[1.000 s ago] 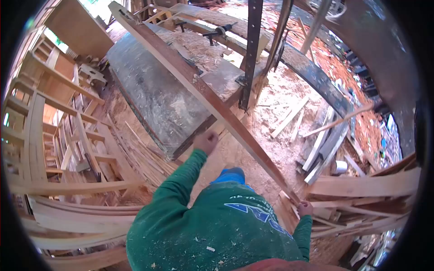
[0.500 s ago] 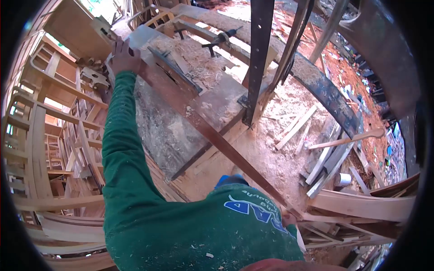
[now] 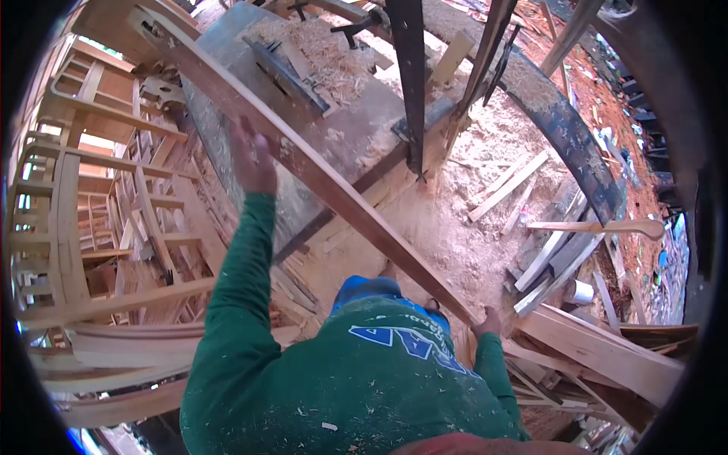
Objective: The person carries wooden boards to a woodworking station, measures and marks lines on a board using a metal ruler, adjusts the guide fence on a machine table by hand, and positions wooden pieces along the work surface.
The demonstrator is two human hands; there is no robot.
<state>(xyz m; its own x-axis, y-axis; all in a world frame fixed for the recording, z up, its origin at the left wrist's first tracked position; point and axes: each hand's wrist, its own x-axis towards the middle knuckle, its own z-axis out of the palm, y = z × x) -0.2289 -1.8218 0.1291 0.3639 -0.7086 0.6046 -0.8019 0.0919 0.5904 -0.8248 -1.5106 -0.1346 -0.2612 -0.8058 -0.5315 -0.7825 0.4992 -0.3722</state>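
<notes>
A long reddish-brown wooden plank point(image 3: 326, 189) runs diagonally from the upper left, across the bench, to near my body. My right hand point(image 3: 487, 323) is closed around its near end at the lower right. My left hand point(image 3: 256, 163) is beside the plank's left edge, fingers stretched upward and the tips at the wood; they are slightly blurred. Beneath the plank, the shavings-strewn bench top point(image 3: 220, 144) carries a dark metal-edged fence point(image 3: 284, 72). A dark upright metal bar point(image 3: 409, 83) stands at the bench's right edge.
A wooden lattice frame point(image 3: 68, 205) fills the left side. Sawdust and cut strips point(image 3: 509, 186) lie on the floor to the right, near a white cup-like container point(image 3: 580, 292). Stacked boards point(image 3: 599, 349) sit at the lower right. A curved dark beam point(image 3: 561, 129) arcs behind.
My left hand has left the plank's far end and come nearer along its left edge. The plank has turned, showing its pale narrow edge, and my right hand has come further into view.
</notes>
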